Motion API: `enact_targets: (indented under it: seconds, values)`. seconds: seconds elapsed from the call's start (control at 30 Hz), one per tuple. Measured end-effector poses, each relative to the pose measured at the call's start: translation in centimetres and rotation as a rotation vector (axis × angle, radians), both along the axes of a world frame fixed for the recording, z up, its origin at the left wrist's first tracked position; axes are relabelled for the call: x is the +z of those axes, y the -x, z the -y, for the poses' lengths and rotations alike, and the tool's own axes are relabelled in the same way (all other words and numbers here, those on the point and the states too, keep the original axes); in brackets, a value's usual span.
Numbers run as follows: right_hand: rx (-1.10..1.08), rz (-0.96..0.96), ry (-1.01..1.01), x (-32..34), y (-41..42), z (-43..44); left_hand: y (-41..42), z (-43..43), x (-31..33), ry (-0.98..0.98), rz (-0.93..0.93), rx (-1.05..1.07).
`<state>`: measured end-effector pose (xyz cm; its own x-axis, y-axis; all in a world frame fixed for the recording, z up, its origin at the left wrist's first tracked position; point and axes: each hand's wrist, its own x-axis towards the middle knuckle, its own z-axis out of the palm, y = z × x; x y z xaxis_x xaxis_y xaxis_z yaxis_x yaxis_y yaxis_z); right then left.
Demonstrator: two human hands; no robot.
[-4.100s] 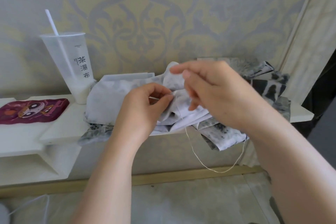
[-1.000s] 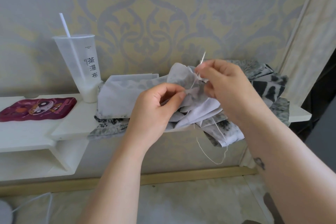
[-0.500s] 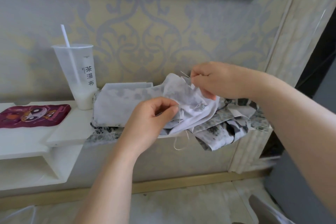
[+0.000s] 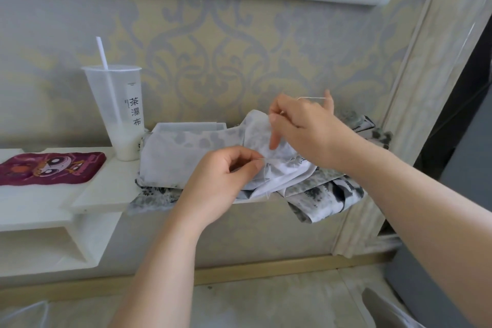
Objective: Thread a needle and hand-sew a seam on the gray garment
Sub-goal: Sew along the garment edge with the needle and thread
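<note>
The gray patterned garment (image 4: 186, 152) lies bunched on a white shelf (image 4: 106, 189), its right part hanging over the front edge. My left hand (image 4: 223, 181) pinches a fold of the fabric at the seam. My right hand (image 4: 303, 128) is raised above the fold with fingers curled, pinching the needle and pulling a pale thread (image 4: 311, 98) that loops over the fingers. The needle itself is barely visible between the fingertips.
A tall translucent cup (image 4: 119, 112) with a straw stands on the shelf left of the garment. A maroon cartoon pouch (image 4: 50, 168) lies at the far left. A patterned wall is behind, a door frame at right, floor below.
The thread loop that hung below the shelf has been drawn up through the fabric. My right hand has lifted higher and to the right. My left hand keeps its pinch on the fold.
</note>
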<state>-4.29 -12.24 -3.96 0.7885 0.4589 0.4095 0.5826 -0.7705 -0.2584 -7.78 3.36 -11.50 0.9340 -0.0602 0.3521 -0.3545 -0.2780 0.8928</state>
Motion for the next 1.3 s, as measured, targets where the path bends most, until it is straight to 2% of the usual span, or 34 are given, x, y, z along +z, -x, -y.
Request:
enact_targets:
  seconds: [0.07,0.13,0.2,0.23,0.27,0.37,0.4,0.43,0.5,0.57,0.63,0.77,0.83,0.97,1.07,1.2,1.3]
  values:
    - [-0.011,-0.016,0.132,0.1,0.1,0.1,0.0,0.0,-0.1,0.009,-0.011,-0.011]
    - [-0.024,-0.188,0.185,0.3,0.4,0.4,0.0,0.0,-0.1,0.004,0.006,-0.008]
    - [-0.052,-0.275,0.17,0.9,0.6,0.6,0.1,-0.1,-0.1,0.001,0.017,-0.005]
    - [-0.067,-0.28,0.096,1.1,0.5,0.8,0.1,-0.1,0.0,0.001,0.012,-0.005]
    - [-0.058,-0.334,-0.051,1.1,0.2,0.9,0.1,-0.1,0.0,0.0,0.004,-0.004]
    - [0.19,-0.798,-0.734,1.6,0.4,0.9,0.1,0.1,0.0,-0.001,-0.001,0.004]
    - [0.283,-0.88,-0.903,1.5,0.5,0.9,0.1,0.1,0.0,0.0,0.004,0.004]
    - [0.335,-0.878,-0.999,1.2,0.4,0.9,0.1,0.1,0.0,0.001,0.01,0.003]
    - [0.294,-0.687,-0.996,0.7,-0.2,0.8,0.1,0.1,0.0,-0.003,0.01,0.004]
    - [0.156,-0.361,-0.799,0.2,-0.6,1.0,0.1,0.1,-0.1,-0.008,-0.001,0.009]
    - [0.07,-0.141,-0.62,-0.2,-0.6,1.2,0.0,0.0,-0.2,-0.015,-0.002,0.016]
    - [-0.035,0.061,-0.337,-1.3,-0.5,1.1,0.1,-0.1,-0.2,-0.012,0.005,0.017]
    - [-0.113,0.099,-0.246,-1.8,-1.0,1.1,0.2,0.0,-0.2,-0.029,0.005,0.012]
    - [-0.111,0.095,-0.342,-1.8,-0.4,1.0,0.2,0.1,-0.1,-0.034,-0.005,0.025]
    - [-0.146,0.174,-0.42,-2.2,1.4,0.6,0.0,0.0,0.0,-0.002,-0.016,0.051]
    - [-0.166,0.335,-0.438,-6.0,2.6,0.1,0.2,0.4,0.2,0.057,-0.001,0.114]
    - [-0.147,0.438,-0.542,-8.2,2.3,-0.8,0.5,0.9,0.4,0.092,-0.016,0.153]
